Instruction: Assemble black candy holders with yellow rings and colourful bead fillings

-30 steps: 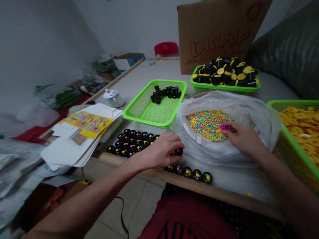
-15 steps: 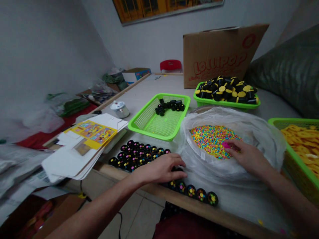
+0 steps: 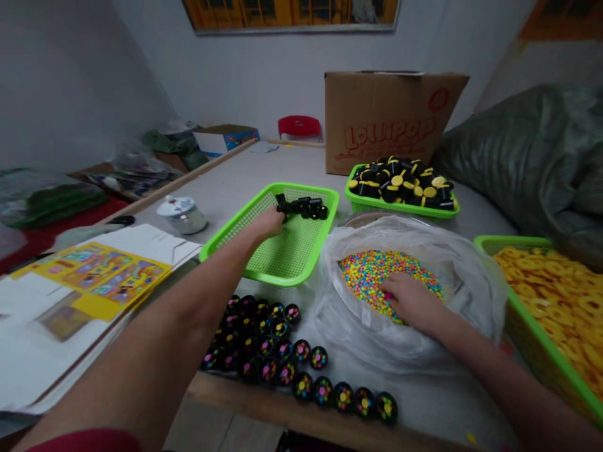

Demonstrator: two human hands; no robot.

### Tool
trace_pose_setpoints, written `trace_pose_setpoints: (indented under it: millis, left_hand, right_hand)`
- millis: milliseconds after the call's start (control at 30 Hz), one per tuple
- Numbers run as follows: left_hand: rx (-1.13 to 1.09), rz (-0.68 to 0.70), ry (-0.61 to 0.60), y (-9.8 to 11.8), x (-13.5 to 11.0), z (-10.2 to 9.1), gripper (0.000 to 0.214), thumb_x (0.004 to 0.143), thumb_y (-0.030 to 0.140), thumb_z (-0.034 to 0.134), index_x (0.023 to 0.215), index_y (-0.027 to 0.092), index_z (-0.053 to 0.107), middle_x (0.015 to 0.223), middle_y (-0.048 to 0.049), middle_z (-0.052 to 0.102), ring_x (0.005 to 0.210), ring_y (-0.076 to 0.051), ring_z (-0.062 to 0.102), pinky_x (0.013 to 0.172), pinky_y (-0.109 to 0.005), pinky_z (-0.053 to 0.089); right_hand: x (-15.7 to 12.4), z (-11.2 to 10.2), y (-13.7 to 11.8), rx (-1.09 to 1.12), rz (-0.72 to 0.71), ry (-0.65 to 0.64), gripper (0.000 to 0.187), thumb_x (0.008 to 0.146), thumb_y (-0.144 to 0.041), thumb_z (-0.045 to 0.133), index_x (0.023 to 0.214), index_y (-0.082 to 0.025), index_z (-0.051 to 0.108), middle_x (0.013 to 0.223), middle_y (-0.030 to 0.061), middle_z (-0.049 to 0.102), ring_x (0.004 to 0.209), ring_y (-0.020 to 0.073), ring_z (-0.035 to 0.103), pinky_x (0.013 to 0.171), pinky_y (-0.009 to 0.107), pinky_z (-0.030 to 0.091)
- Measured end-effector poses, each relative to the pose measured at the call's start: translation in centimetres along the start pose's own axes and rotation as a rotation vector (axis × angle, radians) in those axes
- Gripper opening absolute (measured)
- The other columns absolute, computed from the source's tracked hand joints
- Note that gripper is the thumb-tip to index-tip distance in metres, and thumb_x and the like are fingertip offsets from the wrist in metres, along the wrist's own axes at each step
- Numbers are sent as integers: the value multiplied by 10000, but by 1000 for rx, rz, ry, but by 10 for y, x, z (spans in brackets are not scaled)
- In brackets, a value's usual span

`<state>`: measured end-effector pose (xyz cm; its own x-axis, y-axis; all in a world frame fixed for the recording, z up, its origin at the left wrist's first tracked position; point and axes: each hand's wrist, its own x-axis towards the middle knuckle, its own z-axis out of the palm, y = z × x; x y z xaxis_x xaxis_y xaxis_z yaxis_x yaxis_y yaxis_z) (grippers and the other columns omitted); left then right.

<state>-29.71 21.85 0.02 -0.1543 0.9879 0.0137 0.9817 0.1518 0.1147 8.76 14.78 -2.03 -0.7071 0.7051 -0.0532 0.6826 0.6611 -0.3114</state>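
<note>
Worktable (image 3: 235,188): left hand (image 3: 270,223) over green plastic basket (image 3: 287,263), fingers hidden, touching black capsules (image 3: 304,208); right hand (image 3: 412,301), fingers together, pressed into multicoloured candy beads (image 3: 367,279) inside plastic-lined tray (image 3: 466,295).

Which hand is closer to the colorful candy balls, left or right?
Right. The right hand is touching the colorful candy balls, while the left hand is farther away, over the green plastic basket.
</note>
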Motion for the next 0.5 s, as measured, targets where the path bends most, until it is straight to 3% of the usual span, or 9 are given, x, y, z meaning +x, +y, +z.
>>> trace_pose_setpoints:
  millis: [167,267,333,400,500]
  left_hand:
    - [-47,-93,-22,-7,3,3,237,577,97,680,813,87,682,973,-163,620,911,-328,597,763,-335,453]
    - [-138,-151,-31,-11,-10,-2,177,564,107,707,734,134,667,738,-72,648,798,-264,621,697,-294,465]
    - [-223,-172,-25,-12,-22,-6,143,626,170,704,757,143,654,653,-36,640,683,-207,622,628,-267,475]
    - [-470,-215,18,-10,-36,-11,148,686,230,690,785,134,639,631,-24,636,569,-152,596,558,-243,482]
    - [-1123,-266,70,4,-60,-23,147,693,208,704,777,112,631,653,-30,647,502,-113,576,488,-214,487]
  right_hand:
    - [11,14,1,358,70,-23,183,716,-100,526,838,-179,638,816,26,659,744,155,600,684,263,449]
    - [9,13,5,726,130,-14,161,710,-231,608,859,-172,623,834,27,669,770,165,617,732,300,478]
    - [6,9,5,915,132,2,215,669,-301,660,836,-174,615,828,24,666,781,170,621,762,322,482]
    - [0,4,5,988,128,41,265,628,-332,698,828,-180,614,831,20,662,790,169,620,774,331,482]
    - [-10,-2,5,997,132,108,307,607,-355,726,842,-188,620,846,20,662,797,168,618,779,337,483]
